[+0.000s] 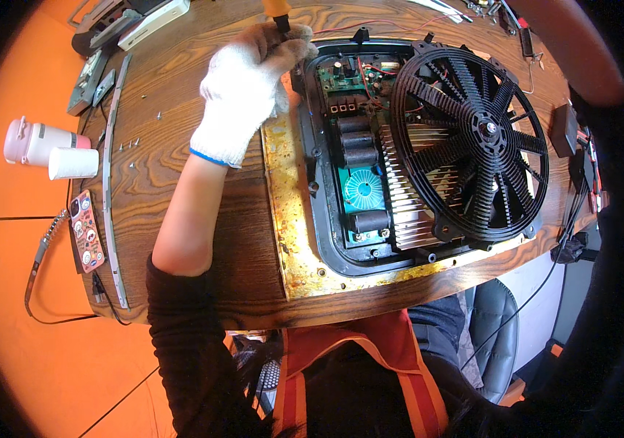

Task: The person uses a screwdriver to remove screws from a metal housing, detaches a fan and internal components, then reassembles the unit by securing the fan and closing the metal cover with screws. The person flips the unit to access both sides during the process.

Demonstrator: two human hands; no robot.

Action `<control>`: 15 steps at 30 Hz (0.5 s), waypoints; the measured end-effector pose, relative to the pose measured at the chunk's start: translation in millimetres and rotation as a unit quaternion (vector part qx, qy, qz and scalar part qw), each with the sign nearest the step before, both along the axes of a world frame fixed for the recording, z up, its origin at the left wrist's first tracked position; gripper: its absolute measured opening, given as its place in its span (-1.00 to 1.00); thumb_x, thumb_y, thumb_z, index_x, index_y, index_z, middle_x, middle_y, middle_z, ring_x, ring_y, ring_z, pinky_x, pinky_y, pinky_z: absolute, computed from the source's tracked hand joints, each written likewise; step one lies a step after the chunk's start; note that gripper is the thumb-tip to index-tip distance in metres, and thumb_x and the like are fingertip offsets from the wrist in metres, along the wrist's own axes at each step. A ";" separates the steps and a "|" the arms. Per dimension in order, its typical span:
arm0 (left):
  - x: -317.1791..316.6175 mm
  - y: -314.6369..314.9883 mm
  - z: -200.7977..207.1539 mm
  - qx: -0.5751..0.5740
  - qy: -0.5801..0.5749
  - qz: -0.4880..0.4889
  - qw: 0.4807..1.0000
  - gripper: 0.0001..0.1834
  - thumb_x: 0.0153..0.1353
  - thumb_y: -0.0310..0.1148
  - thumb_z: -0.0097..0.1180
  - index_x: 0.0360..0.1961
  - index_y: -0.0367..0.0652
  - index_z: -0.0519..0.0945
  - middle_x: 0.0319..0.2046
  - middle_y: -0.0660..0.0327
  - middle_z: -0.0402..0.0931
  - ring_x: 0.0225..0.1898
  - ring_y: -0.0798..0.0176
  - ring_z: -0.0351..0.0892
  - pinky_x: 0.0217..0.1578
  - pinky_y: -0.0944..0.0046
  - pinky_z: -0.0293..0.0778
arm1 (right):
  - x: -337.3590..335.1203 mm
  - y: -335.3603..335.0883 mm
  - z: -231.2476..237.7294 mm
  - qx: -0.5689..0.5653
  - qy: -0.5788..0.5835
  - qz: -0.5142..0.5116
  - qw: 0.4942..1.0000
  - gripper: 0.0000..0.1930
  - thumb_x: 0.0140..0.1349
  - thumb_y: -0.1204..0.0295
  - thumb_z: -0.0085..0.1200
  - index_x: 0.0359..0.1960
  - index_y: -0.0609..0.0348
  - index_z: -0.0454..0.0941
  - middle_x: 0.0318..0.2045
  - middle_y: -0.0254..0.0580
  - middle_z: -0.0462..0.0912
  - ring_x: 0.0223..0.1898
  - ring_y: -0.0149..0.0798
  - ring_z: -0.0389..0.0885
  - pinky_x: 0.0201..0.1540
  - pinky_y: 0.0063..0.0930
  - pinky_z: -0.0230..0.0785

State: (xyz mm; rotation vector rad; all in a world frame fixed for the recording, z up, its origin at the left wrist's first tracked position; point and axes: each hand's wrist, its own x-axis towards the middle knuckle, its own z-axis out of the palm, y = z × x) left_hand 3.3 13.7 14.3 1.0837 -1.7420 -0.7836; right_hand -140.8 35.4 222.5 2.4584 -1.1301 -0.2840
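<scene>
My left hand [246, 87], in a white knit glove with a blue cuff, is at the far left corner of an opened appliance housing [316, 212]. Its fingers are closed around the lower end of a screwdriver [277, 9] with an orange handle and black collar; the tip is hidden. Inside the housing are green circuit boards [334, 79], dark cylindrical parts [357, 139] and a finned metal heat sink [410, 197]. A large black fan [488, 131] rests over its right side. My right forearm [575, 51] reaches up past the upper right edge, its hand out of view.
Under the housing lies a yellow, stained metal plate [290, 270]. Small screws [134, 143] lie loose on the wooden table [159, 80]. At left are a long metal strip [111, 182], a white cup [73, 163] and a stickered phone [87, 232]. Cables [578, 197] hang at right.
</scene>
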 end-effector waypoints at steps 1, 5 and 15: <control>-0.5 0.0 -1.1 -0.029 -0.003 -0.012 1.000 -0.70 0.29 -0.12 0.24 -0.03 0.06 0.77 -0.16 0.15 0.76 -0.11 0.15 0.75 -0.08 0.27 0.62 | -1.1 -3.6 -1.5 -0.027 0.051 0.046 0.997 -0.66 0.53 0.22 -0.13 -0.06 0.10 0.68 -0.36 -0.20 0.77 -0.31 -0.28 0.77 -0.24 -0.29 0.65; 3.2 3.8 -1.0 -0.191 -0.193 0.033 0.962 -0.72 0.32 -0.20 0.22 -0.02 -0.01 0.77 -0.11 0.15 0.76 -0.05 0.18 0.74 -0.05 0.29 0.61 | -15.5 -20.5 -12.2 -0.080 0.093 0.149 0.981 -0.71 0.48 0.24 -0.04 -0.12 0.11 0.70 -0.30 -0.22 0.77 -0.23 -0.21 0.78 -0.23 -0.27 0.65; 9.0 14.9 14.4 -0.021 -0.121 -0.046 0.991 -0.72 0.35 -0.20 0.18 -0.03 -0.06 0.75 -0.18 0.15 0.76 -0.10 0.20 0.72 0.01 0.29 0.53 | 10.4 -15.1 -7.9 0.313 -0.223 0.046 0.922 -0.74 0.49 0.27 0.01 -0.15 0.15 0.69 -0.27 -0.09 0.75 -0.39 -0.27 0.63 -0.24 -0.31 0.63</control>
